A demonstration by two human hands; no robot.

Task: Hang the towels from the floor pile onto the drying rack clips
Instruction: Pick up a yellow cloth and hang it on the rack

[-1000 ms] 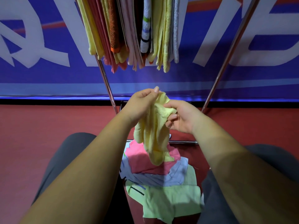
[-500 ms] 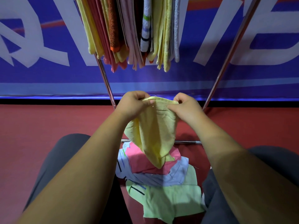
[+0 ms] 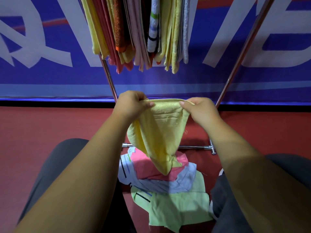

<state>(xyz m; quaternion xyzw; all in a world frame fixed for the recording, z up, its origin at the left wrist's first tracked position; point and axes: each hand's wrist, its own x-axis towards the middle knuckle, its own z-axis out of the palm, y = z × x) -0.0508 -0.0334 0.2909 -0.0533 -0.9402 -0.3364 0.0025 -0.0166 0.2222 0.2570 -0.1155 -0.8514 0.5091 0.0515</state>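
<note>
A pale yellow towel [image 3: 158, 132] hangs between my two hands above the floor pile. My left hand [image 3: 132, 105] pinches its top edge at the left end and my right hand [image 3: 200, 109] pinches the right end, so the edge is stretched flat. The towel's lower tip droops onto the pile [image 3: 168, 182] of pink, light blue and green towels on the red floor between my knees. Several towels [image 3: 139, 31] hang bunched from the drying rack at the top; the clips themselves are out of view.
The rack's two slanted metal legs [image 3: 235, 64] spread downward and a low crossbar [image 3: 193, 146] runs behind the pile. A blue banner with white letters [image 3: 42, 47] covers the wall behind. My knees in dark trousers [image 3: 55, 165] flank the pile.
The yellow towel was bunched in my hands; my hands have moved apart and spread its top edge out flat.
</note>
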